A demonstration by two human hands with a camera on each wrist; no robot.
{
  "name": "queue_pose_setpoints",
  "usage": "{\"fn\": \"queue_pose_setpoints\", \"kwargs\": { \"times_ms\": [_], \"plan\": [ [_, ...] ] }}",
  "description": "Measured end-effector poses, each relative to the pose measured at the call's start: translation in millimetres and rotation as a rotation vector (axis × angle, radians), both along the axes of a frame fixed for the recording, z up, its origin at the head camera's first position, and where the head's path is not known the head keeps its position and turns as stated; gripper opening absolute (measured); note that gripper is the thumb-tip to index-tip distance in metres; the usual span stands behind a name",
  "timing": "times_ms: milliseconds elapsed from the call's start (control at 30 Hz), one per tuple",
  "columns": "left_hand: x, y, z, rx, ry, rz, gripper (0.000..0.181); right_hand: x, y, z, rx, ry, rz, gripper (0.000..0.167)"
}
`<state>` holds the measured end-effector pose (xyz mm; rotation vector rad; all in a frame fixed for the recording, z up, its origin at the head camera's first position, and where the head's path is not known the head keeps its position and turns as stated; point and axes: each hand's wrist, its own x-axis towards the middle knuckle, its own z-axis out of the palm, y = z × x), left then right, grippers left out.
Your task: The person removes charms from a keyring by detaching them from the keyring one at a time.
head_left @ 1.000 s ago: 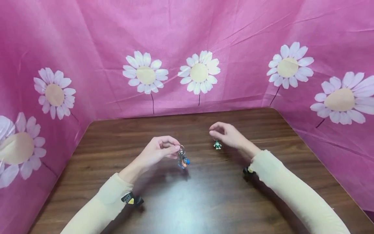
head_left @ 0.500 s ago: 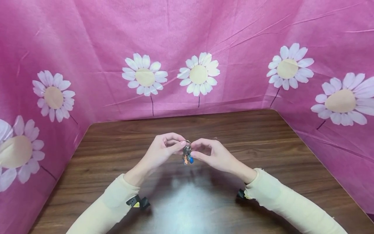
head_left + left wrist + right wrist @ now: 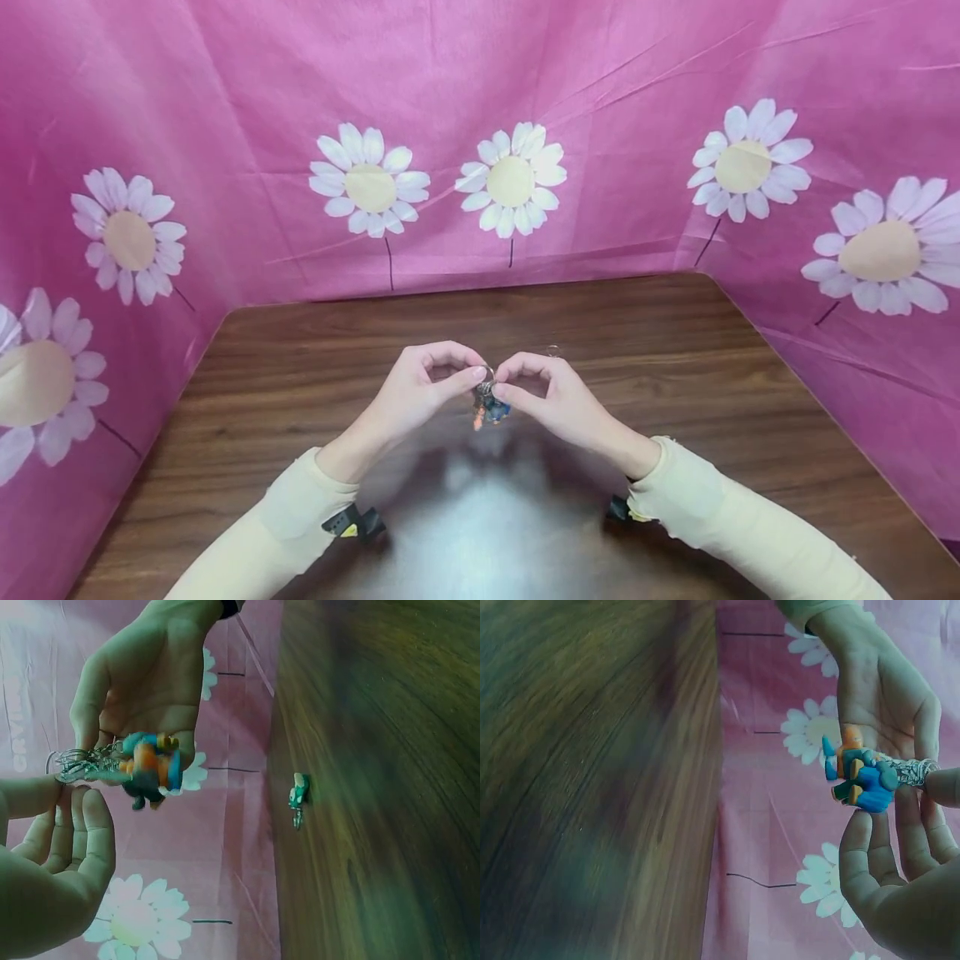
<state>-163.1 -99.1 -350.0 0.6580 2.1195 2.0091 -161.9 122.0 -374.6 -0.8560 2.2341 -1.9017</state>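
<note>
My left hand (image 3: 420, 387) pinches the metal rings of a bunch of figure keychains (image 3: 481, 414) between thumb and forefinger, above the table. My right hand (image 3: 566, 400) meets it from the other side, its thumb and forefinger pinching the ring at the top of the bunch. Small toy figures (image 3: 866, 784) in blue, orange and green dangle from the chains (image 3: 90, 761). A green figure keychain (image 3: 298, 791) lies apart on the table; in the head view the right hand covers it, except for its ring (image 3: 553, 351).
The brown wood-grain table (image 3: 315, 358) has its far edge against a pink cloth (image 3: 435, 75) printed with white daisies. The cloth also stands along both sides. Black straps with small devices (image 3: 360, 522) sit at both wrists.
My right hand has left the green figure keychain and moved left to the bunch, where it takes hold of the ring. My left hand has shifted slightly right with the bunch.
</note>
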Motion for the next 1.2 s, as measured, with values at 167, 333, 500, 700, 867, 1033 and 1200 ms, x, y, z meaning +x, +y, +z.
{"fn": "queue_pose_setpoints", "kwargs": {
  "times_ms": [167,333,500,700,867,1033,1200],
  "plan": [
    [2.1,0.0,4.4,-0.027,0.017,-0.03,0.02,0.3,1.2,4.9,-0.004,-0.012,-0.028,0.006],
    [2.0,0.1,6.2,-0.066,0.002,-0.06,0.019,-0.6,2.7,8.1,0.012,-0.041,-0.048,0.006],
    [2.7,0.6,8.1,-0.142,0.013,-0.039,0.013,-0.6,3.7,9.4,0.028,-0.022,-0.049,0.005],
    [2.1,1.7,8.6,-0.167,-0.004,-0.009,0.015,-0.6,6.1,10.2,0.046,0.013,-0.061,0.006],
    [1.2,2.0,7.9,-0.105,-0.058,0.002,0.014,-1.7,7.0,9.7,0.037,0.004,-0.049,0.005],
    [1.7,2.8,9.5,-0.077,-0.093,0.032,0.015,-1.6,6.1,11.4,0.0,-0.029,-0.003,0.006],
    [2.1,2.6,9.0,-0.077,-0.075,0.04,0.014,-1.0,4.7,13.1,-0.017,-0.076,0.034,0.008]
  ]
}}
